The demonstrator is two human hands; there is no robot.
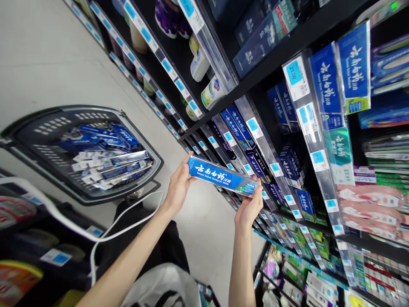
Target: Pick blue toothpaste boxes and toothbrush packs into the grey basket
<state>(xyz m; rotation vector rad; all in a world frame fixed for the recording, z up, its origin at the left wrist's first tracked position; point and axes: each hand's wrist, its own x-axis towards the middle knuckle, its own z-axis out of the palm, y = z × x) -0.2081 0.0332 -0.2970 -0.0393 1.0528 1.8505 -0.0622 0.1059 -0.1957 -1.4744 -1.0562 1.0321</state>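
A long blue toothpaste box [220, 177] with white lettering is held between both hands in front of the shelves. My left hand [179, 183] grips its left end, with the thumb on the near side. Around the right end are the fingers of my right hand [250, 207]. The box tilts slightly down to the right, its printed face toward me. To the left stands a dark grey shopping basket [41, 151] holding many blue and white boxes and some white tags.
Black store shelves [265, 64] with toothpaste boxes and price tags [296, 74] run along the right. Toothbrush packs [370, 200] hang at far right. A white cable [128, 234] loops past my left arm. Another shelf [35, 238] stands at lower left, and pale floor [41, 55] lies between.
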